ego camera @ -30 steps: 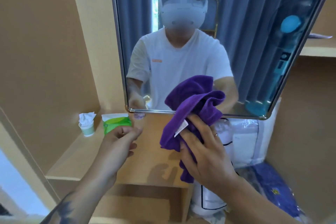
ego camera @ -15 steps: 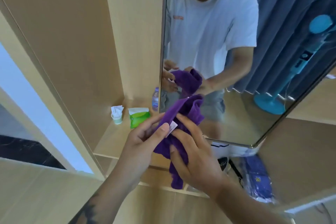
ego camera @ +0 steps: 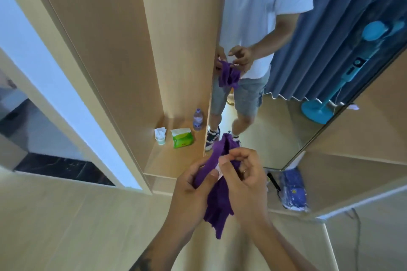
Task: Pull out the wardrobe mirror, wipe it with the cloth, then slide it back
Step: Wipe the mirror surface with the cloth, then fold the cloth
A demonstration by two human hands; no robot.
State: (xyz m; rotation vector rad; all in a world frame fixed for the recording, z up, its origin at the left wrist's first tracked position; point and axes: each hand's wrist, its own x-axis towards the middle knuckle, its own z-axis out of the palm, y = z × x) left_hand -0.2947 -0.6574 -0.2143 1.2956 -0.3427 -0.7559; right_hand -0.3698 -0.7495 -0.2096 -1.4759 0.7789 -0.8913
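Both sets of fingers are closed on the purple cloth [ego camera: 218, 193], which hangs bunched between the two hands in front of the wardrobe. The left hand [ego camera: 191, 191] wraps its fingers and thumb around the left side of the bundle, the thumb lying across the fabric near a small white label [ego camera: 219, 170]. The right hand [ego camera: 244, 180] pinches the upper folds with thumb and forefinger, the other fingers curled in; a ring shows on one of them. A loose tail of cloth dangles below both hands, touching nothing.

The mirror [ego camera: 275, 130] stands pulled out of the wardrobe, its thin metal frame running down the left edge and along the bottom right, with its lower corner just above and right of the right hand. The hands are apart from the glass.

To the left of the mirror's edge a wooden shelf [ego camera: 176, 160] carries a water bottle [ego camera: 197, 119] closest to the mirror, then a green pack of wipes [ego camera: 182, 138], then a small cup stuffed with tissue [ego camera: 160, 136]. All three sit toward the back, so the front of the shelf is bare. Below the mirror's lower right corner lies a blue plastic-wrapped package [ego camera: 294, 191].
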